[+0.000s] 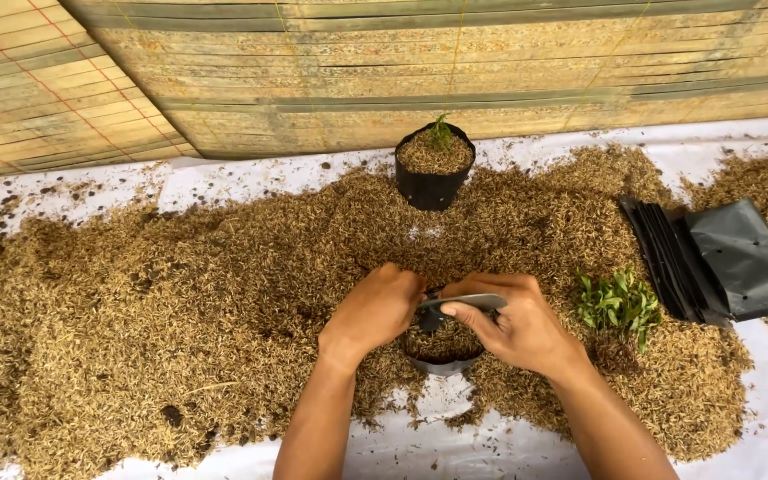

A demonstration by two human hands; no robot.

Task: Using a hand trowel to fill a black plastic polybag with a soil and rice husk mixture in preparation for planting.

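A small black nursery bag (442,348), partly filled with rice husk, sits in the husk bed (180,311) just in front of the person. The left hand (377,308) has its fingers curled over the bag's near-left rim, gripping it. The right hand (513,322) pinches the right rim, fingers closed on the folded black plastic. Just right lies a bunch of green seedlings (620,304). Farther right, a stack of flat black bags (713,258) rests on white sheeting (491,444). Beyond, another filled bag (435,167) stands upright holding one seedling.

Bright even daylight, sharp (edges bowed)
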